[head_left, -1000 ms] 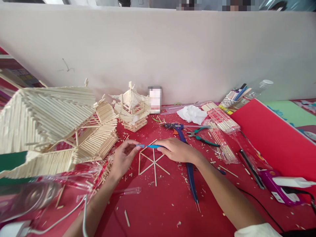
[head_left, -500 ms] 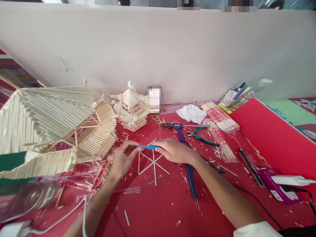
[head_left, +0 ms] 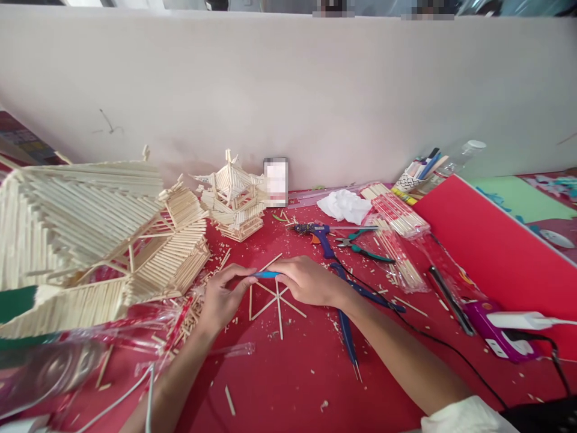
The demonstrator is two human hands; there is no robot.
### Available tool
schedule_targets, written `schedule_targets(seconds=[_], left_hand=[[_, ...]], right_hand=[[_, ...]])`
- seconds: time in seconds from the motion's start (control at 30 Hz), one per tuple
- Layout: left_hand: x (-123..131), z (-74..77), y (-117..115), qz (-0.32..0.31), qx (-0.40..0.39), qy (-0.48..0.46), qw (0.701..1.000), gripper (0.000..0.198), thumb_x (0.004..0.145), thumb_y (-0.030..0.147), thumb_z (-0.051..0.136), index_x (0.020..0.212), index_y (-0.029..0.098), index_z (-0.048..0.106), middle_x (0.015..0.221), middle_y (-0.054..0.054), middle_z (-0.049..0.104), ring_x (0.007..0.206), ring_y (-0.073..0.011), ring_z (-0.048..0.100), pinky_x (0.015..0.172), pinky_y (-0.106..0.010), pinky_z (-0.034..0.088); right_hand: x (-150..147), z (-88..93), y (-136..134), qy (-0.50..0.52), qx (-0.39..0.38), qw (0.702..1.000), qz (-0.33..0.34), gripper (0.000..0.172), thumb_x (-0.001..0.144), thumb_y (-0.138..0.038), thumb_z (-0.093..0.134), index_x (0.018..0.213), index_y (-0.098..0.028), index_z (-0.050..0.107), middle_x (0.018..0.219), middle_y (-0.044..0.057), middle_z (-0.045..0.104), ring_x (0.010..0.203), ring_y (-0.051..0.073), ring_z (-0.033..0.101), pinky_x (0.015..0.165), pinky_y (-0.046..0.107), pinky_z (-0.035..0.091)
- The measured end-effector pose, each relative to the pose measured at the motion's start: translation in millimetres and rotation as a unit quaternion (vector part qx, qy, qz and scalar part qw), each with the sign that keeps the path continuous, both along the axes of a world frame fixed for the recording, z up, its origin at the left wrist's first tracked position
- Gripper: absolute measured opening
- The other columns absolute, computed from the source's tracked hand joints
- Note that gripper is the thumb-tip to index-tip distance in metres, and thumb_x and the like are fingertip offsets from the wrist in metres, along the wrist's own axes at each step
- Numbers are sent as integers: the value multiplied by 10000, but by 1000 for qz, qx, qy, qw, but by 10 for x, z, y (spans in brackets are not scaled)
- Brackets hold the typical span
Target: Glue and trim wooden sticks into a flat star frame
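Observation:
Between my two hands lies a slim blue pen-shaped tool (head_left: pixel 267 275), held level by its two ends. My left hand (head_left: pixel 228 293) pinches its left end between thumb and fingers. My right hand (head_left: pixel 311 280) is closed round the other end and hides it, so I cannot tell its exact kind. Just below the hands, a spoked frame of thin wooden sticks (head_left: pixel 279 313) lies flat on the red tabletop (head_left: pixel 279 385). Its sticks cross at one centre point, and one stick runs along its left side. My right hand partly covers its upper part.
Stick-built house models (head_left: pixel 94 210) fill the left, with a small pagoda (head_left: pixel 232 201) behind. Rightward lie a glue gun (head_left: pixel 321 234), green-handled pliers (head_left: pixel 367 252), blue-handled tweezers (head_left: pixel 347 340), packs of sticks (head_left: pixel 396 210) and a purple power strip (head_left: pixel 496 337). A black cable (head_left: pixel 451 355) crosses the right.
My hands have come closer together along the blue tool, and less of it shows between them. The whole view has shifted slightly. The stick frame lies as before.

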State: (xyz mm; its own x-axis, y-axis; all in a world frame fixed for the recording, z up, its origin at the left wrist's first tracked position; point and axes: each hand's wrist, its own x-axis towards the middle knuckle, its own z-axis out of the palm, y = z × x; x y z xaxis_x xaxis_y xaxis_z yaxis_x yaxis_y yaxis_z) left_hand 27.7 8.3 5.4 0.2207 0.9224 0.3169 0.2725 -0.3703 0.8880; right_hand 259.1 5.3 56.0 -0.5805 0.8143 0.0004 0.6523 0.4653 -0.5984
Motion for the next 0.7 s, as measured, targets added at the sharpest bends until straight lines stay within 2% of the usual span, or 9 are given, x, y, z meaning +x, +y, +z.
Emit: schedule_targets(seconds=[0.17, 0.27, 0.37, 0.47, 0.6, 0.7], left_hand=[[13, -48, 38, -26, -9, 52, 998, 258, 913, 458, 716, 929, 210, 784, 897, -63, 794, 825, -208, 754, 779, -313, 621], [-6, -77, 73, -24, 5, 100, 995, 327, 941, 486, 672, 1115, 222, 756, 1095, -83, 786, 991, -237, 748, 919, -379, 606], [-64, -99, 119, 12, 32, 132, 991, 374, 971, 493, 619, 1225, 229, 694, 1243, -89, 734, 1121, -247, 706, 1029, -423, 559], [-110, -125, 158, 22, 54, 150, 987, 337, 994, 492, 574, 1160, 223, 690, 1171, -80, 736, 1104, -243, 701, 1024, -417, 557], [-109, -151, 170, -16, 78, 189, 979, 279, 1014, 444, 548, 1133, 229, 682, 1176, -77, 729, 1119, -240, 691, 1029, -409, 549], [-99, -157, 167, -30, 87, 211, 973, 251, 1016, 410, 546, 1121, 226, 680, 1192, -80, 724, 1129, -239, 687, 1043, -409, 539]], right_hand=[[52, -27, 23, -18, -20, 999, -17, 281, 1005, -168, 531, 1153, -240, 759, 1020, 69, 798, 959, 221, 718, 816, 295, 490], [187, -61, 109, -22, -16, 999, -42, 277, 1029, -224, 516, 1181, -230, 748, 1030, 76, 793, 945, 223, 716, 804, 301, 492], [322, -134, 228, -20, 53, 992, -116, 347, 1050, -218, 450, 1307, -215, 684, 1166, 107, 761, 1022, 244, 705, 866, 349, 517], [402, -188, 319, -59, 121, 977, -164, 435, 1037, -169, 431, 1449, -168, 571, 1328, 174, 673, 1181, 286, 648, 988, 423, 509], [519, -65, 245, -129, 156, 964, -171, 419, 1031, -165, 456, 1432, -111, 564, 1333, 209, 637, 1257, 322, 595, 1062, 469, 477], [660, 98, -26, -184, 130, 951, -214, 337, 1060, -253, 478, 1340, -123, 613, 1265, 185, 673, 1201, 310, 630, 1030, 439, 492]])
